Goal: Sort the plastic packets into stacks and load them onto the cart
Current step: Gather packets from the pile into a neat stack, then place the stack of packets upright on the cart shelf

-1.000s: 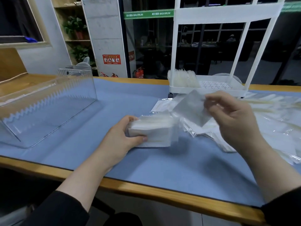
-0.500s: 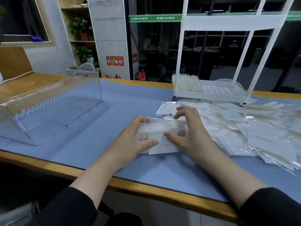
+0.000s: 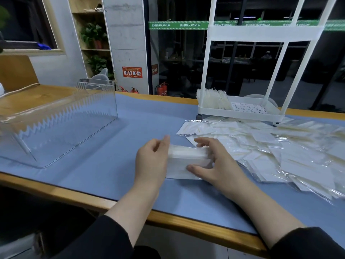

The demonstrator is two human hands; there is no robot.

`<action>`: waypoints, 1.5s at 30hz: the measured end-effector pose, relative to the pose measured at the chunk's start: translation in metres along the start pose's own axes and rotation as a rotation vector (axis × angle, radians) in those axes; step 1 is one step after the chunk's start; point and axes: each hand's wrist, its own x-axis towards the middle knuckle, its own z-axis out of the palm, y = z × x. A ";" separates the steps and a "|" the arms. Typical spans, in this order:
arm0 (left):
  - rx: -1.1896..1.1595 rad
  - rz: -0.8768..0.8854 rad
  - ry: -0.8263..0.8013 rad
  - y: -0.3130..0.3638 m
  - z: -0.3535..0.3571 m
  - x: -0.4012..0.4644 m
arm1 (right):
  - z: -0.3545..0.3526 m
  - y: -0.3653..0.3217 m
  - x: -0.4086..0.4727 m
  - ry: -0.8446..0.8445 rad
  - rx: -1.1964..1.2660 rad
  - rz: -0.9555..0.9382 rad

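Left hand (image 3: pixel 152 161): set upright against the left end of the stack, fingers together and slightly curled, fingertips at the stack's top edge, pressing inward.
Right hand (image 3: pixel 217 163): cupped over the right end of the stack, thumb against the near side, fingers spread over the top and far edge; the stack is squeezed between both hands.
Sleeves (image 3: pixel 104 240): dark, covering both forearms near the bottom of the view.
Stack (image 3: pixel 186 157): a thick, squared pile of white plastic packets, resting on the surface just in front of the person, between the two hands.
Surface (image 3: pixel 112 174): a blue mat on a wooden top, with the wood showing as a strip along the near edge.
Loose packets (image 3: pixel 280 152): many clear and white packets spread in an overlapping heap to the right of the stack, reaching from just beside the right hand to the right edge of the view.
Clear box (image 3: pixel 56 128): a large see-through plastic container with a zigzag edge, on the surface to the left, well apart from the stack.
Cart (image 3: pixel 240 113): white, with slim posts and a perforated lower tray, standing at the far side of the surface beyond the loose packets.
Loaded packets (image 3: pixel 212 100): a row standing on edge in the left part of the cart's tray.
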 end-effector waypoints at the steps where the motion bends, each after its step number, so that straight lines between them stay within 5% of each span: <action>1: -0.007 -0.007 0.022 -0.001 0.002 0.001 | -0.001 0.001 -0.001 0.000 0.008 -0.001; 5: -0.069 -0.099 -0.039 0.001 0.007 0.002 | -0.001 0.002 -0.002 -0.111 0.008 0.003; 10: 0.009 -0.005 -0.115 -0.002 0.012 -0.001 | -0.002 0.002 -0.002 -0.156 0.033 0.021; 23: 0.084 0.117 -0.142 -0.008 0.018 -0.001 | -0.009 -0.001 -0.001 -0.144 0.090 0.105; 29: -0.040 0.019 -0.137 0.003 0.012 -0.006 | -0.013 -0.002 -0.001 -0.057 0.005 0.129; 36: 0.069 0.078 -0.629 0.002 -0.013 0.018 | -0.040 -0.010 -0.003 0.055 0.177 0.099; 45: 0.019 0.115 -0.735 0.039 0.030 0.037 | -0.107 -0.042 0.010 -0.063 -0.002 0.290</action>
